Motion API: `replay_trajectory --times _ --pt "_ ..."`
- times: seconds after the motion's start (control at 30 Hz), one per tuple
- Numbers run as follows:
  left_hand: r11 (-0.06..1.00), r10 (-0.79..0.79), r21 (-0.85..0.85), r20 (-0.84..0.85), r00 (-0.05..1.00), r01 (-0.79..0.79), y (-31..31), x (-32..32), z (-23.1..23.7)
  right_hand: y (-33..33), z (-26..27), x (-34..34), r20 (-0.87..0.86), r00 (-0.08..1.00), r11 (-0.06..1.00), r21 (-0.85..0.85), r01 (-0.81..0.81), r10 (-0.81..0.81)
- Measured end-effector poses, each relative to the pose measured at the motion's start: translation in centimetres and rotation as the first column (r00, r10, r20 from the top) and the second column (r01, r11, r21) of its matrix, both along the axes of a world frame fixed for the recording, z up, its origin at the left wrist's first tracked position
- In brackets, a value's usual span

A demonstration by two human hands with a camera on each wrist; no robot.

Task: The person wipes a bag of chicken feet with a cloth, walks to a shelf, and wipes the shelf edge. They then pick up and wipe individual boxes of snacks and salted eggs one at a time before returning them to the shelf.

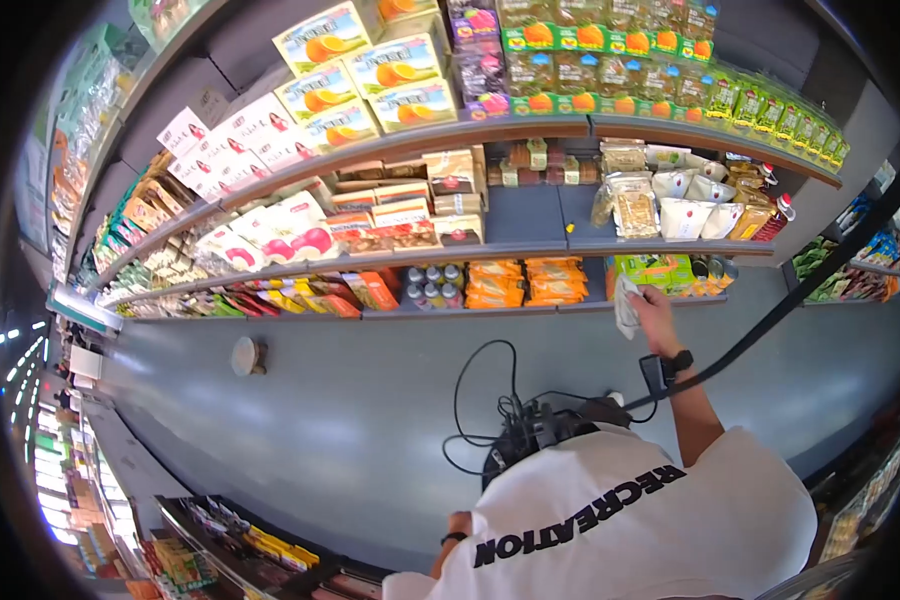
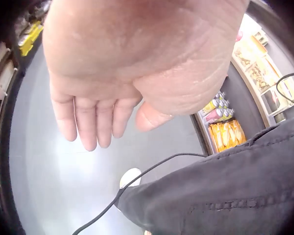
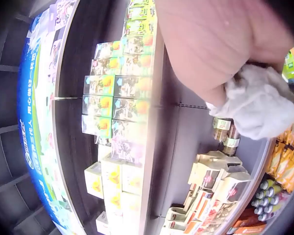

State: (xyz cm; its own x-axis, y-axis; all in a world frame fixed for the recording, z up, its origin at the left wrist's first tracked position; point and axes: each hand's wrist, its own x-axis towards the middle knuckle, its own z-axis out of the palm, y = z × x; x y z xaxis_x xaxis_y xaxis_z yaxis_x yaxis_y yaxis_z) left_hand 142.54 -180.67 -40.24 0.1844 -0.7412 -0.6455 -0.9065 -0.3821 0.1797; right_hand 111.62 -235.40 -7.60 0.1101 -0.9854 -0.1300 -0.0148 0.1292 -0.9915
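In the head view my right hand (image 1: pixel 656 318) grips a crumpled white cloth (image 1: pixel 626 308) in front of the right end of the shelf. The right wrist view shows the bunched cloth (image 3: pixel 261 105) under curled fingers, with most of the fingertips hidden. My left hand (image 2: pixel 132 63) hangs low over the floor, its palm facing the camera. Its fingers are nearly straight and hold nothing. Nearest to the cloth on the lower shelf is a green package (image 1: pixel 655 268); white pouches (image 1: pixel 685 218) stand on the tier above.
Shelf tiers hold orange packets (image 1: pixel 495 285), bottles (image 1: pixel 435 285) and boxes (image 1: pixel 402 65). A round stool (image 1: pixel 249 356) stands on the grey floor (image 1: pixel 360 400). A black cable (image 2: pixel 152 169) loops past the leg. Another shelf (image 1: pixel 270 550) runs behind.
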Motion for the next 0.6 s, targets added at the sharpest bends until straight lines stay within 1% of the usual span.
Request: replay_trajectory --times 0.03,0.07,0.13,0.2,0.27,0.33,0.37,0.4,0.43,0.47,0.5,0.53,0.6 --pt "0.996 -0.029 0.079 -0.072 0.997 0.035 -0.1 0.4 0.2 -0.3 0.4 0.4 -0.008 0.999 0.999 0.004 0.044 -0.044" --pt "0.997 -0.042 0.066 -0.060 0.997 0.046 1.3 0.3 0.0 -0.7 0.6 0.4 -0.019 0.996 0.996 0.007 0.089 -0.089" --pt "0.998 -0.062 -0.006 -0.079 0.995 0.061 0.5 0.8 -0.8 -3.1 1.6 -0.1 -0.009 0.989 0.989 -0.019 0.146 -0.146" --pt "0.995 -0.086 -0.062 -0.097 0.992 0.080 -1.9 3.1 -1.1 -5.8 3.7 -0.9 -0.011 0.966 0.948 -0.195 0.252 -0.260" --pt "0.991 -0.099 -0.101 -0.114 0.988 0.088 -3.6 5.1 -1.0 -8.5 6.4 -1.0 0.028 0.941 0.908 -0.255 0.333 -0.337" --pt "0.989 -0.095 -0.130 -0.138 0.986 0.077 -5.9 6.4 -1.0 -12.2 6.5 -1.7 0.001 0.928 0.864 -0.365 0.348 -0.373" --pt "0.986 -0.090 -0.152 -0.151 0.984 0.067 -8.3 6.8 -1.2 -14.0 6.5 -1.6 0.088 0.933 0.845 -0.402 0.353 -0.348" --pt "0.982 -0.082 -0.179 -0.161 0.983 0.053 -11.9 7.4 -0.9 -15.6 6.5 -1.0 0.098 0.936 0.846 -0.403 0.349 -0.339" --pt "0.983 -0.070 -0.180 -0.149 0.986 0.042 -12.8 8.1 -0.8 -17.3 6.5 -0.2 0.165 0.919 0.833 -0.387 0.395 -0.359" --pt "0.974 0.016 -0.219 -0.164 0.986 -0.053 -13.7 9.0 -0.9 -19.1 6.6 0.7 0.232 0.897 0.820 -0.368 0.438 -0.375" --pt "0.957 0.102 -0.250 -0.177 0.979 -0.145 -14.6 9.8 0.1 -20.5 6.8 1.6 0.258 0.895 0.813 -0.381 0.441 -0.364" --pt "0.956 0.119 -0.250 -0.160 0.980 -0.157 -15.7 10.2 0.8 -21.6 7.4 2.6 0.272 0.896 0.821 -0.371 0.433 -0.350" --pt "0.890 0.389 -0.163 -0.213 0.896 -0.425 -17.6 11.4 2.0 -23.1 9.0 4.6 0.256 0.891 0.733 -0.506 0.455 -0.376"
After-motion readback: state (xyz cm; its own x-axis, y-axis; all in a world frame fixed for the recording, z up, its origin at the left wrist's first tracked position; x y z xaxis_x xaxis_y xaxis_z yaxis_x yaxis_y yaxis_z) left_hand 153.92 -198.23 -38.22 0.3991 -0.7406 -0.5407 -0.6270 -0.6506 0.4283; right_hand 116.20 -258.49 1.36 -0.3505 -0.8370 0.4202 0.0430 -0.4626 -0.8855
